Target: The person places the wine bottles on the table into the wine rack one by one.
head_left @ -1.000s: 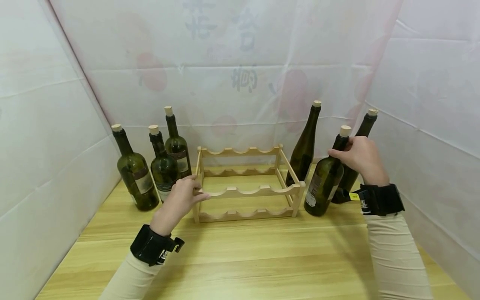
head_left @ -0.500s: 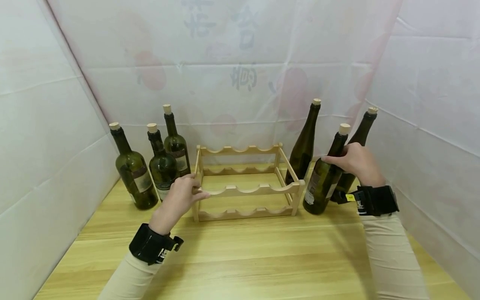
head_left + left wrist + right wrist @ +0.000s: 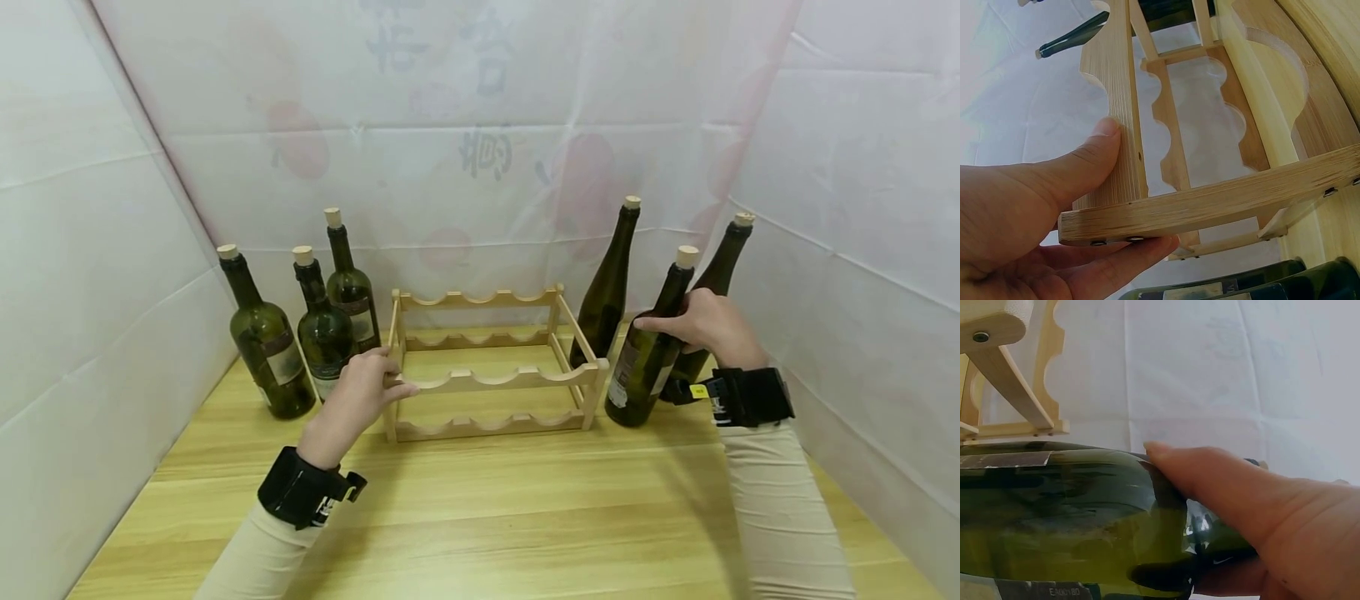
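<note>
A pale wooden wine rack (image 3: 480, 381) with scalloped rails stands mid-table. My left hand (image 3: 362, 385) grips its front left corner; in the left wrist view the thumb (image 3: 1100, 147) presses the rail and the fingers curl beneath the corner post. To the right of the rack, my right hand (image 3: 712, 323) holds a corked dark green wine bottle (image 3: 639, 379) around its shoulder and lower neck. That bottle stands upright on the table, label partly showing. In the right wrist view the thumb lies along the glass of the wine bottle (image 3: 1072, 519); the other fingers are mostly hidden behind it.
Left of the rack stand three corked bottles: one outermost (image 3: 272, 358), one nearer (image 3: 324, 329), one behind (image 3: 352, 287). A slim bottle (image 3: 606, 292) is close to the rack's right end, another (image 3: 723, 262) behind my right hand. White cloth walls (image 3: 480, 183) enclose the wooden table (image 3: 480, 517).
My right hand has slid down from the bottle's neck to its shoulder and shifted slightly left. The bottle and rack have hardly moved. My left hand stays on the rack corner.
</note>
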The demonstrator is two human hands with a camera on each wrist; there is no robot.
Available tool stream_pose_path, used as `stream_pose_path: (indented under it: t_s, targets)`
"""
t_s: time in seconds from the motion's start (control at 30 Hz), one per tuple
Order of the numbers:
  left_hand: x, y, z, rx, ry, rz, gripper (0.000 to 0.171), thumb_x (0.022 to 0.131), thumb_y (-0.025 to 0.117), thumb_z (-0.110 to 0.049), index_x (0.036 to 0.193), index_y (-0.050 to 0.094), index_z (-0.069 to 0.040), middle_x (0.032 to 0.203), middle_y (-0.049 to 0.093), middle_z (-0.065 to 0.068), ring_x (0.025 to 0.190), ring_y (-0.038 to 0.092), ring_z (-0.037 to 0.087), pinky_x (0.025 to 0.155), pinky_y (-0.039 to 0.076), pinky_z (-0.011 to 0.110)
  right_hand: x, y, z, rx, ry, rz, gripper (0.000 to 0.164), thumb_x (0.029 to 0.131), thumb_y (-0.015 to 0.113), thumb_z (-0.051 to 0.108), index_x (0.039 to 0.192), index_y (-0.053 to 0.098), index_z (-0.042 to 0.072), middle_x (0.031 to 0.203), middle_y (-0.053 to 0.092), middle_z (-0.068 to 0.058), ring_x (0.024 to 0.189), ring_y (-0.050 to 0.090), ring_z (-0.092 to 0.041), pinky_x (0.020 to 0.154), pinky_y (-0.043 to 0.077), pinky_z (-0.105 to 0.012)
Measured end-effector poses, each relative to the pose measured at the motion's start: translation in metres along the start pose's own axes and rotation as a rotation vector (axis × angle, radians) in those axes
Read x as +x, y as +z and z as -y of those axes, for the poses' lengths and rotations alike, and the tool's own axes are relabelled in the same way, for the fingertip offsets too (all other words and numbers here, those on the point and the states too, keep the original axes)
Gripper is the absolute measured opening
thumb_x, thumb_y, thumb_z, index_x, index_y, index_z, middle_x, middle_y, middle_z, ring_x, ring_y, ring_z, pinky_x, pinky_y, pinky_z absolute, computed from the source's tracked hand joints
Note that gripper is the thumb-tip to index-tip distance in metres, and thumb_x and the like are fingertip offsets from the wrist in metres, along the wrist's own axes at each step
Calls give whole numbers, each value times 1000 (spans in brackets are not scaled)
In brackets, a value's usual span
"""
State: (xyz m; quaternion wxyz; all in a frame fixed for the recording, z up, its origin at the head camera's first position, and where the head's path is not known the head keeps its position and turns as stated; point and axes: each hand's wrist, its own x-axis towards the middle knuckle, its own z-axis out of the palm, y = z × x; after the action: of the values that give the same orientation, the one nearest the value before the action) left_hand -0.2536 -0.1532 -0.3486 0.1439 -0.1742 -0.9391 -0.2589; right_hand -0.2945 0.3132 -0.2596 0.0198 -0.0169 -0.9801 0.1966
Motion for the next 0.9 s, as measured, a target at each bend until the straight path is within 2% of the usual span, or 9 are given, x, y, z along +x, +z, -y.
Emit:
stream_pose_path:
  t_s: [0.17, 0.23, 0.4, 0.5, 0.67, 0.9]
  targets:
    - [0, 0, 0, 4, -8, 6, 18, 79, 76, -26, 74, 71, -10, 126, 55, 30, 108, 57, 40, 74, 55, 42, 3, 4, -2, 10, 8, 80, 85, 68, 65, 74, 93, 56, -6, 74, 63, -17, 57, 65, -19, 61, 53, -40]
    - [0, 0, -1, 2, -7, 7, 18, 79, 76, -26, 75, 72, -10, 126, 54, 31, 108, 57, 40, 74, 55, 42, 4, 5, -3, 20, 7, 92, 85, 68, 66, 73, 94, 53, -7, 73, 60, -16, 57, 65, -20, 62, 54, -40]
    - [0, 1, -2, -3, -10, 4, 18, 79, 76, -26, 76, 72, -9, 126, 55, 30, 111, 56, 39, 76, 54, 44, 4, 7, -6, 49, 1, 77, 73, 69, 70, 68, 80, 48, -1, 61, 52, -10, 56, 66, -21, 58, 53, -37]
    - [-1, 2, -2, -5, -19, 10, 17, 79, 76, -26, 76, 72, -10, 128, 54, 30, 111, 56, 40, 77, 54, 44, 2, 7, -7, 66, -7, 65, 71, 69, 72, 65, 82, 53, -2, 61, 56, -11, 55, 65, -22, 56, 54, -36]
    - [-2, 3, -3, -3, -16, 14, 18, 79, 76, -27, 75, 71, -11, 127, 54, 30, 110, 56, 39, 76, 55, 43, -7, 6, -7, 72, -48, 58, 75, 68, 75, 62, 92, 58, -7, 73, 66, -17, 53, 64, -22, 52, 53, -36]
    - [0, 1, -2, 2, -1, -7, 18, 78, 77, -27, 75, 71, -10, 123, 58, 28, 114, 54, 39, 77, 54, 43, -28, 1, 0, 33, -132, 4, 72, 65, 77, 61, 91, 59, -4, 74, 66, -12, 60, 62, -21, 51, 49, -35]
